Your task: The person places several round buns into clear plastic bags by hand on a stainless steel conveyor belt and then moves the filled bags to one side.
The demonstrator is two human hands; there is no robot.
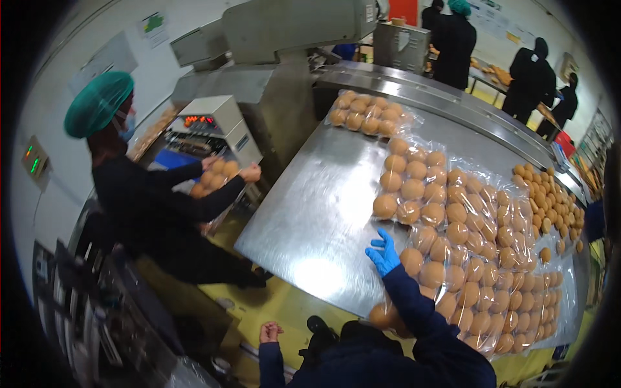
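Observation:
My right hand (384, 253), in a blue glove, is over the steel table (320, 213) with its fingers apart and nothing in them. It is beside the left edge of a clear plastic bag of round buns (412, 182) and a nearer bag of buns (432, 271). Whether it touches the table or a bag, I cannot tell. My left hand (270, 332) is bare and hangs low over the yellow floor, away from the table. Its fingers are curled in, and no object shows in it. My right sleeve hides part of the nearest bags.
More bagged buns (485, 291) cover the table's right side; one bag (368, 114) lies at the far end. Loose buns (550, 199) are heaped far right. Left, a co-worker (155, 194) holds bagged buns (216, 177) at a sealing machine (208, 116). Other people (453, 43) stand behind.

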